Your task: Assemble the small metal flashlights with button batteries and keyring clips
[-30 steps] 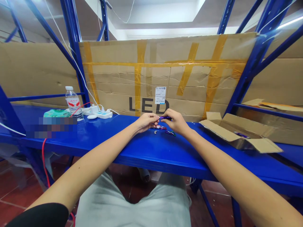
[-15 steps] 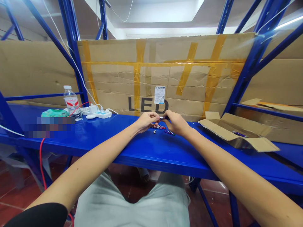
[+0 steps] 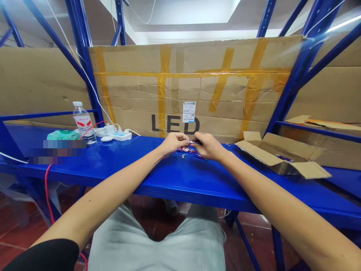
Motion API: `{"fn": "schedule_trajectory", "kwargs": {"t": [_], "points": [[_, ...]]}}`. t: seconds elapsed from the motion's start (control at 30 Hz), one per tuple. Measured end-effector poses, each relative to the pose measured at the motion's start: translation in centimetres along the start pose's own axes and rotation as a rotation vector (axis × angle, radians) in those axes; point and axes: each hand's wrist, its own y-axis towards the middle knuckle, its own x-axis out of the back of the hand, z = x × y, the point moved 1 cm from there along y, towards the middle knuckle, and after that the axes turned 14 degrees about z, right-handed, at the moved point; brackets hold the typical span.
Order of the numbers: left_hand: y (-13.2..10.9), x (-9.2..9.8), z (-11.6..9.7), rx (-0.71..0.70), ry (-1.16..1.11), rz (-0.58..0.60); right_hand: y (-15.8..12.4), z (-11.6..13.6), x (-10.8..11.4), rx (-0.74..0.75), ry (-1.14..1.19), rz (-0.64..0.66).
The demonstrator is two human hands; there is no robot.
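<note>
My left hand (image 3: pixel 175 145) and my right hand (image 3: pixel 209 146) meet above the table, both closed in a pinch. Between them is a thin, small cylinder (image 3: pixel 195 142), silvery at the left and dark toward the right. My left fingertips grip its left end; its right part is inside my right hand. Under the hands lie several shiny purple and red metal pieces (image 3: pixel 187 150). A purple clip-like loop (image 3: pixel 199 156) rests just below my right hand. Tiny silvery pieces (image 3: pixel 183 156) sit close by on the blue table (image 3: pixel 169 177).
An open cardboard box (image 3: pixel 265 158) with a purple item (image 3: pixel 284 158) inside stands at right. On the left are a water bottle (image 3: pixel 82 122), a green packet (image 3: pixel 62 135) and a white power strip (image 3: pixel 118 135). A large taped carton (image 3: pixel 135 94) backs the table between blue posts.
My hands stay together at nearly the same spot. The cylinder shows slimmer between the fingers now, and my right hand has turned slightly. The whole view has shifted a little.
</note>
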Motion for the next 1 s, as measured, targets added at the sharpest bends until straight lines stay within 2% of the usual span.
{"fn": "schedule_trajectory", "kwargs": {"t": [0.3,0.5,0.7,0.8,1.0], "points": [[-0.4,-0.3,-0.9,-0.031,0.173,0.017,0.2,-0.2,0.2,-0.099,0.268,0.067],[-0.6,-0.8,-1.4,-0.042,0.353,-0.045,0.2,-0.6,0.2,-0.171,0.572,0.212],[-0.6,-1.0,-1.3,-0.080,0.507,-0.023,-0.1,-0.9,-0.1,-0.271,0.827,0.377],[-0.6,-0.9,-1.1,-0.060,0.479,-0.025,0.1,-0.9,0.0,-0.226,0.789,0.344],[-0.5,-0.2,-0.7,-0.024,0.319,-0.030,0.4,-0.9,-0.3,-0.137,0.625,0.139]]}}
